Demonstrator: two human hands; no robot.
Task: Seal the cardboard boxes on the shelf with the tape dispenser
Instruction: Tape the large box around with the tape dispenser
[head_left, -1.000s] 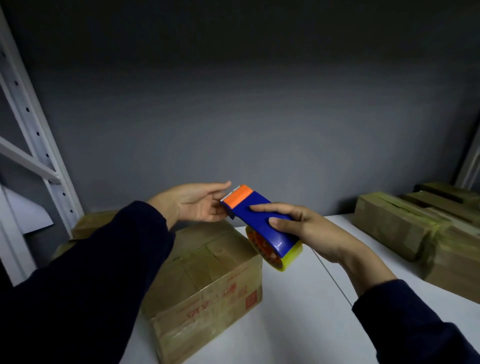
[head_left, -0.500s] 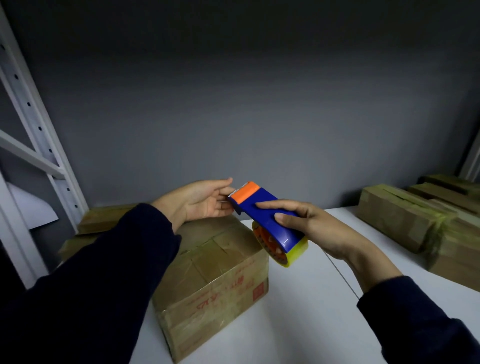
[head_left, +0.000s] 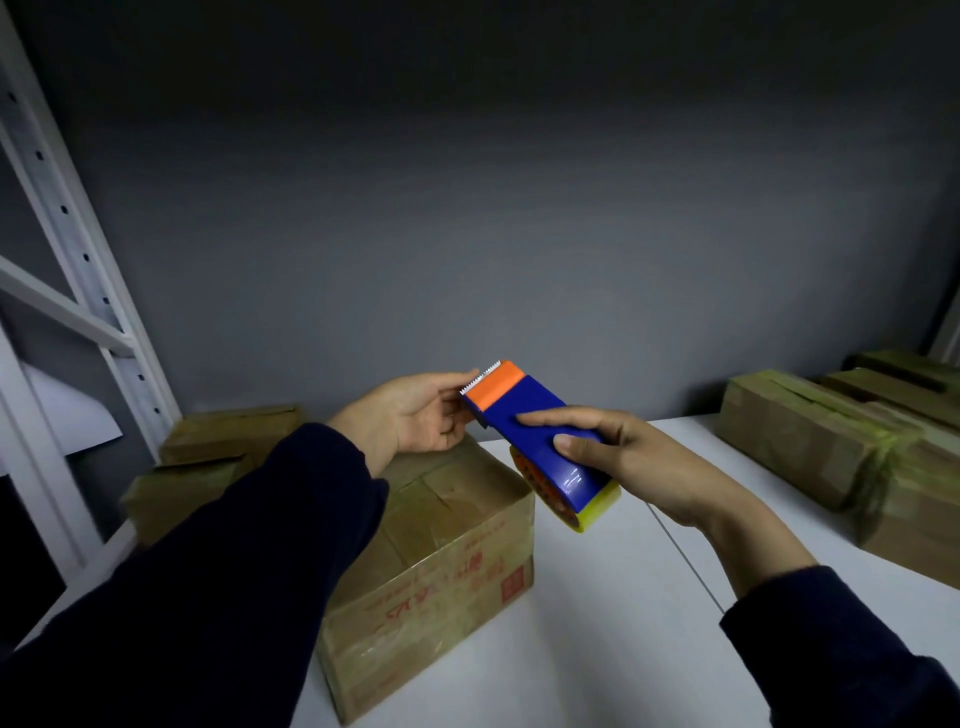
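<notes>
Long dark navy sleeves of plain cloth cover both arms. The left sleeve (head_left: 208, 571), coming in from 8 o'clock, ends at the wrist of the bare left hand (head_left: 415, 415). The right sleeve (head_left: 831, 654), from 4 o'clock, ends well short of the bare right hand (head_left: 644, 462), with the forearm showing.

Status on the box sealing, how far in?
Done, apparently: the boxes on the right look wrapped in yellowish tape. In hand: the right hand grips the tape dispenser above the front box, with the left hand at its serrated end; whether it holds tape is unclear. Left: the dispenser is not yet on the front box, and the back-left boxes seem to have lifted flaps.
</notes>
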